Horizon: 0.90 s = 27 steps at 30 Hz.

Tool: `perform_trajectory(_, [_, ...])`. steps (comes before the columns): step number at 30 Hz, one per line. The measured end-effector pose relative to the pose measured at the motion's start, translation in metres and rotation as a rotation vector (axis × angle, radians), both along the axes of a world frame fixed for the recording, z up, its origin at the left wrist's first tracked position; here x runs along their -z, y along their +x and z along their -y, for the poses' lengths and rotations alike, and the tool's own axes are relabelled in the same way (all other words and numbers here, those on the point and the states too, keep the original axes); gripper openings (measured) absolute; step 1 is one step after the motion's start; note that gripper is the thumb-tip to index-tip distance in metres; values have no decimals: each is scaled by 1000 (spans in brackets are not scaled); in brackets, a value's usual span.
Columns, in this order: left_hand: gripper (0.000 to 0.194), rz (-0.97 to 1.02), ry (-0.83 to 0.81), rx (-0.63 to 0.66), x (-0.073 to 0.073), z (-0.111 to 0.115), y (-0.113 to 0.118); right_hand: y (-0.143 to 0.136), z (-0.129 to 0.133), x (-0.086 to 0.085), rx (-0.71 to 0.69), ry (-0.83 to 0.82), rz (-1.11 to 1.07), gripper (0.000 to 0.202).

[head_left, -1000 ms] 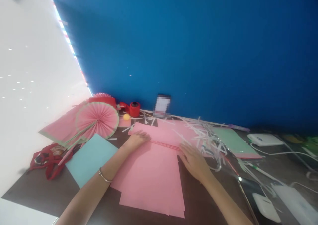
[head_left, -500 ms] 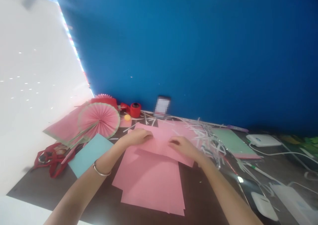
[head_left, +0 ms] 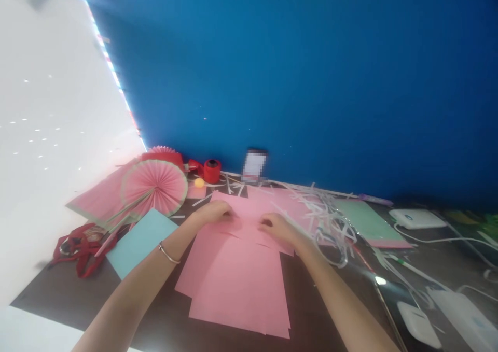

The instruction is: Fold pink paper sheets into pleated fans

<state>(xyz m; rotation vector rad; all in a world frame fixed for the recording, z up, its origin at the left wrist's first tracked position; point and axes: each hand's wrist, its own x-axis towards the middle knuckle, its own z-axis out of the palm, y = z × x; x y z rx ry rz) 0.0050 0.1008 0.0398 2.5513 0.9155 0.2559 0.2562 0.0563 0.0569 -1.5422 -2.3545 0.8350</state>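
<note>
My left hand (head_left: pixel 216 212) and my right hand (head_left: pixel 278 225) are at the two sides of a pink sheet of paper (head_left: pixel 245 212). Both hands have their fingers curled and closed on this sheet. Its near edge lies over more pink sheets (head_left: pixel 237 290), which overlap loosely on the dark table. My fingertips are partly hidden behind the backs of my hands. A silver bangle (head_left: pixel 169 253) circles my left wrist.
Left lie a round pink pleated fan (head_left: pixel 155 188), a light blue sheet (head_left: pixel 142 240) and a red strap bundle (head_left: pixel 83 248). White paper strips (head_left: pixel 330 222) are heaped at the right, by a green sheet (head_left: pixel 363 222) and a black phone (head_left: pixel 395 300). A red tape roll (head_left: pixel 212 171) stands behind.
Both hands have come slightly closer together. The upper pink sheet's near edge has shifted and now lies flatter over the sheets below. The view has moved slightly.
</note>
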Motion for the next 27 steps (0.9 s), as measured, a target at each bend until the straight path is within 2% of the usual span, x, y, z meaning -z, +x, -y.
perform_trajectory(6, [19, -71, 79, 62, -2, 4, -6, 6, 6, 4, -59, 86, 37, 15])
perform_trajectory(11, [22, -86, 151, 85, -4, 7, -21, 15, 15, 10, -104, 159, 86, 21])
perform_trajectory(15, [18, -143, 244, 95, -1, 10, -36, 25, 23, 19, -169, 338, 197, 25])
perform_trajectory(19, [23, -170, 327, 119, 4, 17, -47, 36, 32, 26, -226, 530, 304, 24])
perform_trajectory(27, [20, -216, 435, 82, 13, 34, -51, 40, 46, 45, -323, 749, 458, 27])
